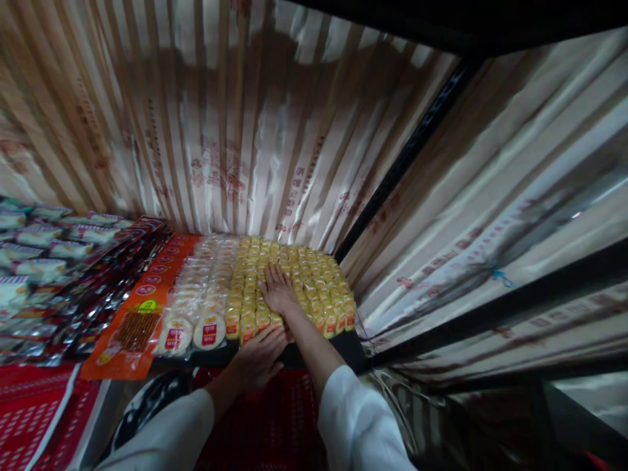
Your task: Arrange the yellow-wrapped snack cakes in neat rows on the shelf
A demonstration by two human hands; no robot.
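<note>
Rows of small yellow wrapped snack packs (314,281) are lined up side by side on a dark shelf (349,347). My right hand (278,290) lies flat on top of these packs, fingers stretched out toward the back. Against their front edge rests my left hand (262,350), its fingers extended and nothing visible in its grasp. Just left of the yellow packs stand two rows of round white crackers (209,330) in clear wrapping. Beside them lies an orange bag (135,327) with a picture of brown sticks.
Dark red glossy packets (118,275) and white wrapped snacks (39,268) fill the left. Red plastic baskets (36,399) sit below the shelf front. Creased printed sheeting (265,144) covers the back, and a black metal post (402,163) slants at the right corner.
</note>
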